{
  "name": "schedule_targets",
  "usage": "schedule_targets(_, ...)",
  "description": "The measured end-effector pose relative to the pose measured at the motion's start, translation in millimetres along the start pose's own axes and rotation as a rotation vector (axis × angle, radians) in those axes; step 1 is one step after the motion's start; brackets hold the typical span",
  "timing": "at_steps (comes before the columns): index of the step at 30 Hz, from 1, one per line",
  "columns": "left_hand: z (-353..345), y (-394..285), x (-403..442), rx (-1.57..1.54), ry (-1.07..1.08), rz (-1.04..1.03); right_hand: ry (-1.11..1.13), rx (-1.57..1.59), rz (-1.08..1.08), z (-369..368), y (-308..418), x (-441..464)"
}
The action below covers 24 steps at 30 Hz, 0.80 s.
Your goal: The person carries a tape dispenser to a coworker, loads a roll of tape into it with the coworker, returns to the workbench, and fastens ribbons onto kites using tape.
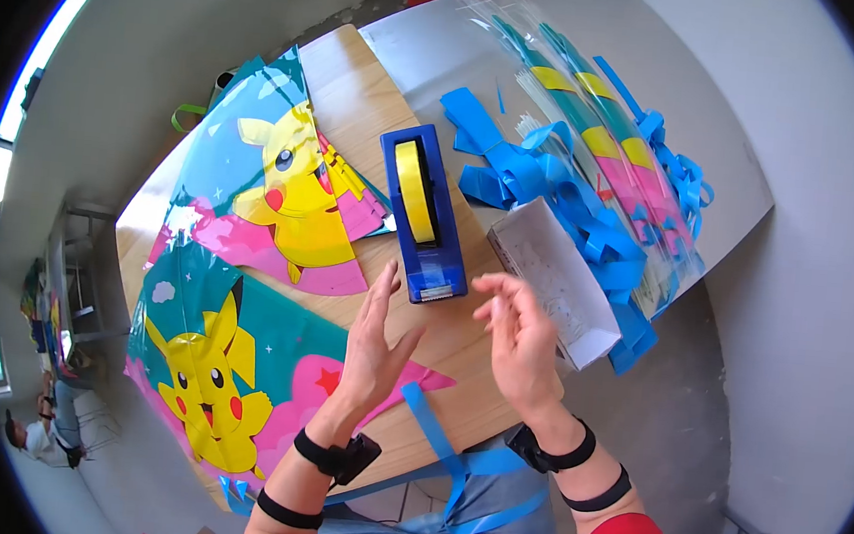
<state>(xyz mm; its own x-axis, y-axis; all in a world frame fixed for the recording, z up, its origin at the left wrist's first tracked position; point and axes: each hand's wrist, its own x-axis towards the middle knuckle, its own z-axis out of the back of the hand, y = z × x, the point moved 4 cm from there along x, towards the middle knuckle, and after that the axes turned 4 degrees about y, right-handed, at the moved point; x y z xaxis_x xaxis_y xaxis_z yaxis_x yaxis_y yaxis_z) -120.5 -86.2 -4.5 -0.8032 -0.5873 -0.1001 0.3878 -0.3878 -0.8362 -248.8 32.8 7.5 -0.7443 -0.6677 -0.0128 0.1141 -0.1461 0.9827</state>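
Left hand (370,358): raised over the wooden table (477,399), palm turned inward, fingers straight and pressed together, thumb apart; it grips nothing visible.
Right hand (523,350): opposite the left, fingers loosely curled and partly spread, thumb close beside them; nothing shows pinched.
Blue tape dispenser (437,268): on the table, just beyond the gap between both hands, its toothed end facing near, probably so tape comes off toward the person.
Yellow tape (413,191): seated in the dispenser, whose body presumably keeps the roll steady.
Near printed sheet (282,326): spread at left, its pink tip passing right beyond the left hand; likely laid open to stay within reach.
Far printed sheet (273,180): beyond it at left, also face up.
White box (557,277): right of the dispenser, open upward, perhaps for loose bits.
Blue ribbon (515,174): heaped beyond and right of the box.
Wrapped bundles (597,140): far right, clear film seemingly keeping each together.
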Motion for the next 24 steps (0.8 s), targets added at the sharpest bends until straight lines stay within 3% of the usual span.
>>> schedule_targets(6,-0.3,-11.0,-68.1,0.005,0.160,0.116,0.151,-0.059,-0.098,6.6,-20.3,-39.8)
schedule_targets(11,-2.6,-20.2,-139.4,-0.053,0.282,0.201,0.202,-0.080,-0.029,12.8,-16.2,-52.4)
schedule_targets(14,0.5,-25.4,-177.0,-0.040,0.298,0.229,0.076,-0.090,0.079,12.5,-15.6,-48.0)
schedule_targets(16,5.9,-29.6,-206.0,-0.052,0.288,0.272,0.097,-0.110,0.007,14.9,-7.0,-33.8)
schedule_targets(18,8.8,-25.5,-234.3,-0.082,0.249,0.279,-0.004,-0.258,0.178,3.6,-12.4,-17.6)
schedule_targets(21,14.9,-19.6,-264.5,-0.134,0.205,0.221,0.154,-0.429,0.062,-23.3,-13.3,-12.2)
schedule_targets(22,17.5,-18.8,-272.8,-0.035,0.222,0.196,0.186,-0.358,-0.042,-34.8,-30.6,-7.3)
schedule_targets(24,21.2,-22.7,-287.4,0.024,0.215,0.149,0.123,-0.566,-0.066,-25.4,-25.2,-18.3)
